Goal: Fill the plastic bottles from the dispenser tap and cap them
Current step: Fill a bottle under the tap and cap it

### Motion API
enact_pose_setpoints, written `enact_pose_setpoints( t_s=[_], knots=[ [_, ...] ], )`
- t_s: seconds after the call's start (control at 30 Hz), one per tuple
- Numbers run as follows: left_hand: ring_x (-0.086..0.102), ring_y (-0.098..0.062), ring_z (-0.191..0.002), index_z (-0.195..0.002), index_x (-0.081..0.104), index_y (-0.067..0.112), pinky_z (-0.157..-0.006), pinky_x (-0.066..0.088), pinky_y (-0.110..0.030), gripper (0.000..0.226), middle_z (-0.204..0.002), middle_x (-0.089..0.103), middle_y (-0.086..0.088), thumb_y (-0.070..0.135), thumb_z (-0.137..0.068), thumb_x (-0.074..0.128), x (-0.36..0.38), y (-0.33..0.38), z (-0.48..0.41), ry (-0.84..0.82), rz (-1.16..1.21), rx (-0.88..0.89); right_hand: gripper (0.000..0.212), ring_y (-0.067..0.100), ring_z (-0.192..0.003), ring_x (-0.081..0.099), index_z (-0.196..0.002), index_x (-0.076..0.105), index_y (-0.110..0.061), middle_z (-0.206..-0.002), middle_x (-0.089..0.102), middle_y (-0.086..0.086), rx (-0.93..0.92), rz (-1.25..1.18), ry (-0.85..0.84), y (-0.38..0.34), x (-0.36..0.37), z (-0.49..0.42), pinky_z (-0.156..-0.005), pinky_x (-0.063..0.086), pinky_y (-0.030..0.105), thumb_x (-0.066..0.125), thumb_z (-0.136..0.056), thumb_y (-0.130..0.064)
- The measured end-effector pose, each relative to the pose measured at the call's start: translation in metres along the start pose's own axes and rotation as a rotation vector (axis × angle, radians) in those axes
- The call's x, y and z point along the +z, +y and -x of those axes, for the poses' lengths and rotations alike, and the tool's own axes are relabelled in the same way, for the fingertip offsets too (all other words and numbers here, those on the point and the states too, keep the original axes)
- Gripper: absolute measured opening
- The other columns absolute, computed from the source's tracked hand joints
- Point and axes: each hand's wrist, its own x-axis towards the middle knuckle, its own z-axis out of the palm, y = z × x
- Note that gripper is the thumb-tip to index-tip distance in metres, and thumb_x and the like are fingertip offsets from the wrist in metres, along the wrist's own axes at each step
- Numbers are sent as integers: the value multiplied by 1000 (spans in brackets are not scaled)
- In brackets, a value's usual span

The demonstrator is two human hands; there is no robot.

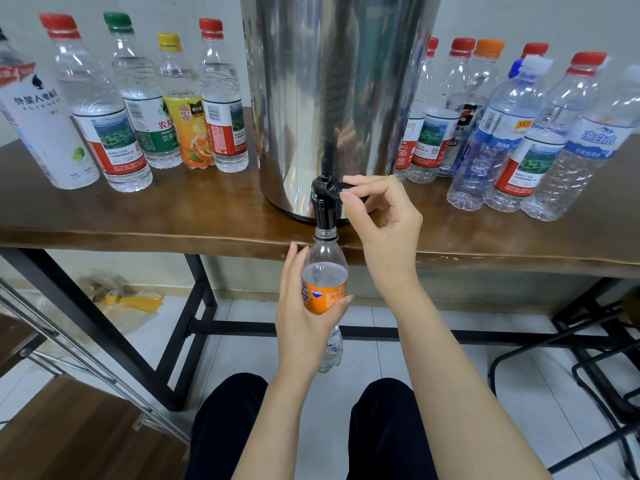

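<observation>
Left hand (304,317) grips the bottle (325,289), held below the table (138,216) edge with its neck at the tap (325,206). Right hand (381,230) pinches the lever (341,189). Water looks near the shoulder. Late shut-off risks overflow onto the trousers (221,427).

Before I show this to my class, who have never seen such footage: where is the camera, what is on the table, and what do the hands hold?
There is one picture, taken by a camera worn on a person's head, looking down at their own bare hands; no machine is involved. On the wooden table stands a steel dispenser with capped plastic bottles on both sides. The left hand grips an uncapped orange-labelled bottle under the black tap, while the right hand pinches the tap lever.
</observation>
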Motion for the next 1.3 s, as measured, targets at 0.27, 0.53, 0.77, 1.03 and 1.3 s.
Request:
enact_pose_setpoints(
  t_s=[0.27,0.53,0.77,1.03,1.3],
  knots=[
    [29,5,-141,-148,38,31,-106,48,-37,91,-156,25,26,20,-72,87,0,-1,0,8,1,7,9,21,-97,62,-89,67,-18,-103,70,-6,-1,28,-14,0,-3,0,-78,52,42,68,-87,-27],
    [31,9,-138,-145,37,39,-104,47,-24,90,-155,24,31,21,-72,87,-2,0,0,2,-5,29,17,13,-98,55,-96,68,-25,-109,69,-12,-87,159,-145,-8,-18,0,-80,50,33,75,-82,-32],
    [30,7,-140,-146,39,35,-102,45,-17,89,-156,24,27,19,-72,87,-2,-2,1,6,3,51,10,18,-99,52,-92,75,-11,-106,70,-4,-324,359,-173,-7,-22,-6,-90,39,18,69,-88,-17],
    [29,8,-139,-144,38,38,-102,45,-16,89,-153,24,33,19,-72,87,-1,-3,0,8,15,45,15,16,-108,62,-93,73,-3,-102,73,5,-485,407,-267,-6,-22,-20,-97,45,28,60,-93,-10],
    [32,6,-139,-147,38,32,-106,48,-31,91,-153,26,33,20,-71,87,0,-2,0,6,26,8,33,8,-78,52,-85,69,-29,-77,65,-8,-154,510,-318,-33,17,-63,-69,47,36,48,-85,-54]
  ],
)
